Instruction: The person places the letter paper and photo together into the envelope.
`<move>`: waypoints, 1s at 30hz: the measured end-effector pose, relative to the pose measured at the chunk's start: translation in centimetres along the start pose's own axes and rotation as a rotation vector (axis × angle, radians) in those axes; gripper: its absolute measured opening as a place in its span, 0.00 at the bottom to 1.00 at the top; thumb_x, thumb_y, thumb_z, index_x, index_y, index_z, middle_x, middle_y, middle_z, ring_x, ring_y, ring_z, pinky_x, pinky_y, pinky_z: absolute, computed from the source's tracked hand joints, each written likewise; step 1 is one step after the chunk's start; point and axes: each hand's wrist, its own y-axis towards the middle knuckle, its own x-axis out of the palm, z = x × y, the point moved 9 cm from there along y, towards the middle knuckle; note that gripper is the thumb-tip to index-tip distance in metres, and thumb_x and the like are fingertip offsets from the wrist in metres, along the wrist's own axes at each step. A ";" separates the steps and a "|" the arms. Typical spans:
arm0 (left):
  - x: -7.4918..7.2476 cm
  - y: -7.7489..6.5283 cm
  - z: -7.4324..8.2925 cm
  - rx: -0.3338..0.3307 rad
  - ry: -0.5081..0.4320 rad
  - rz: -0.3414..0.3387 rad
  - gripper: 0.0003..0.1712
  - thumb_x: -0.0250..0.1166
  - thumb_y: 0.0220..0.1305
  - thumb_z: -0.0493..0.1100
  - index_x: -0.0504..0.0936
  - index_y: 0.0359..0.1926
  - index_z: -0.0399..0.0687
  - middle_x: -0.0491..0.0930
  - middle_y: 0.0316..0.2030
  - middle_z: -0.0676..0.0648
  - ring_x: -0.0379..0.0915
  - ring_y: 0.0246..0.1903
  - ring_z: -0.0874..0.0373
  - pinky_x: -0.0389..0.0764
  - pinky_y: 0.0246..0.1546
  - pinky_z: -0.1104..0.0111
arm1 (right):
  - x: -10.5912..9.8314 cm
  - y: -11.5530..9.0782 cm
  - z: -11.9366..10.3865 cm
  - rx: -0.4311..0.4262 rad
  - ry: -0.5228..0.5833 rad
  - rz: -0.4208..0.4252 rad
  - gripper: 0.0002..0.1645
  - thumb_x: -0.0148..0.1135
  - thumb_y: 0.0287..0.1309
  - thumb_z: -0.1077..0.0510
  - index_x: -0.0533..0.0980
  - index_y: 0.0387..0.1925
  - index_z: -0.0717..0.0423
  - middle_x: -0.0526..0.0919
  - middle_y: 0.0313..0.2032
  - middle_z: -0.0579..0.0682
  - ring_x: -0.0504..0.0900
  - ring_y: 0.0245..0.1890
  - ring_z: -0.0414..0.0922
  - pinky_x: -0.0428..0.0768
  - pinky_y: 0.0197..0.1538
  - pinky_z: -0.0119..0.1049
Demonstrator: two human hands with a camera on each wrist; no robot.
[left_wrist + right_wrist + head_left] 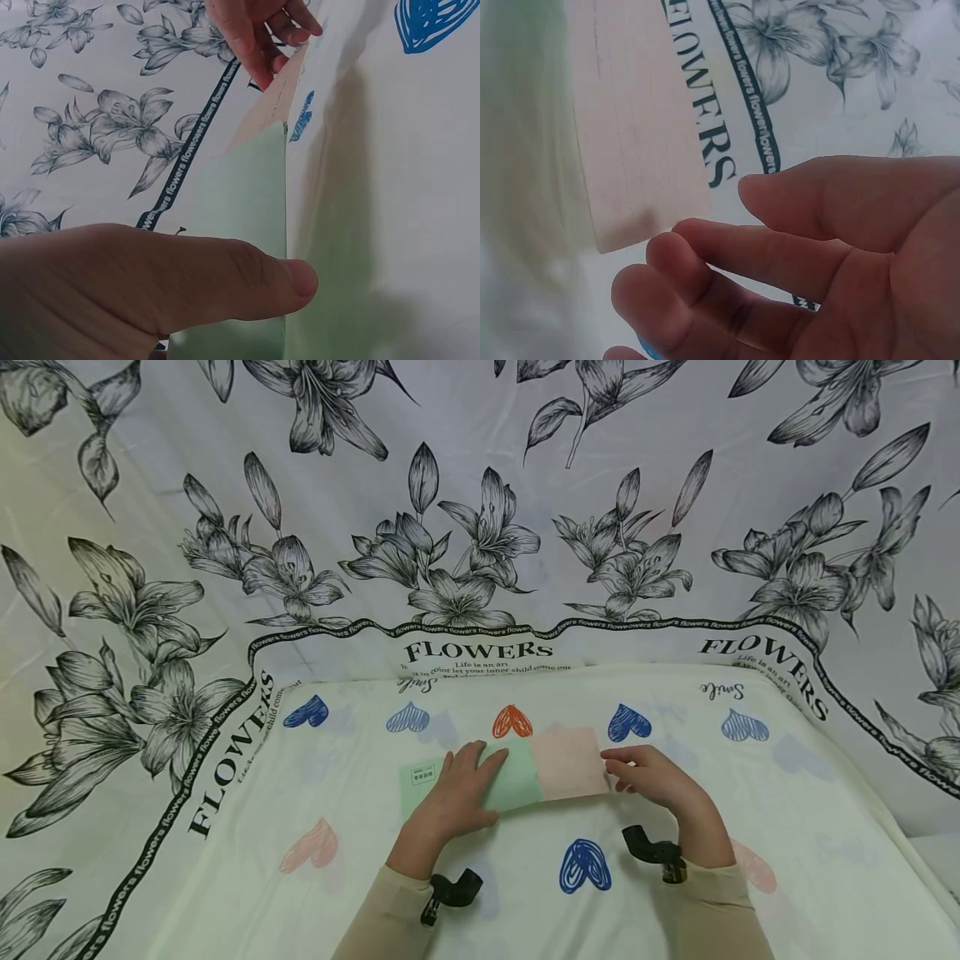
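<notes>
A pale green envelope (517,781) with a small printed box near its left end lies across the middle of the table in the head view. From its right end sticks out a pink sheet (570,764), faintly ruled in the right wrist view. My left hand (457,789) holds the envelope from above, its thumb (255,277) across the near edge and its fingers towards the far edge. My right hand (648,777) is at the pink sheet's right end. Its bent fingertips (679,255) touch or nearly touch the short edge, while the thumb stands apart.
A white cloth (337,785) printed with hearts covers the table. Behind it and at the sides hangs a flower-printed curtain (480,560). Black wrist-worn mounts (456,888) sit at both cuffs.
</notes>
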 end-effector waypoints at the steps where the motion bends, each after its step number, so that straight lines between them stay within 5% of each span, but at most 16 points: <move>1: 0.0 0.0 0.0 0.000 0.001 -0.001 0.54 0.80 0.49 0.44 0.65 0.76 0.49 0.59 0.73 0.35 0.52 0.74 0.40 0.52 0.72 0.37 | 0.1 0.0 0.0 -0.003 -0.003 -0.001 0.25 0.55 0.74 0.57 0.75 0.64 0.69 0.83 0.51 0.61 0.82 0.37 0.49 0.84 0.46 0.48; 9: 0.4 0.1 0.2 0.011 0.025 -0.002 0.54 0.80 0.49 0.45 0.64 0.76 0.49 0.59 0.73 0.35 0.52 0.74 0.39 0.53 0.72 0.37 | 0.5 0.0 -0.6 -0.020 -0.011 -0.005 0.25 0.55 0.75 0.56 0.74 0.65 0.66 0.82 0.47 0.58 0.80 0.35 0.49 0.81 0.42 0.45; 16: 0.3 0.0 0.2 0.010 0.020 0.010 0.54 0.81 0.49 0.45 0.65 0.76 0.49 0.59 0.72 0.35 0.52 0.74 0.38 0.54 0.71 0.37 | -0.4 -0.3 -0.1 0.014 -0.018 0.018 0.28 0.54 0.76 0.55 0.70 0.70 0.65 0.75 0.32 0.58 0.74 0.28 0.50 0.71 0.33 0.41; 23: 0.1 0.0 0.3 0.013 0.014 0.015 0.53 0.80 0.49 0.45 0.65 0.76 0.49 0.59 0.72 0.35 0.53 0.73 0.38 0.54 0.71 0.37 | -0.9 -0.5 0.5 0.052 -0.003 0.035 0.28 0.54 0.76 0.55 0.71 0.70 0.65 0.78 0.50 0.63 0.75 0.30 0.50 0.75 0.37 0.44; 30: 0.2 -0.1 0.4 0.007 0.012 0.006 0.54 0.80 0.49 0.45 0.65 0.76 0.49 0.59 0.72 0.35 0.52 0.74 0.38 0.54 0.72 0.38 | 0.4 -0.2 0.0 0.026 0.007 0.001 0.26 0.56 0.75 0.56 0.74 0.67 0.64 0.79 0.43 0.59 0.74 0.25 0.49 0.75 0.34 0.44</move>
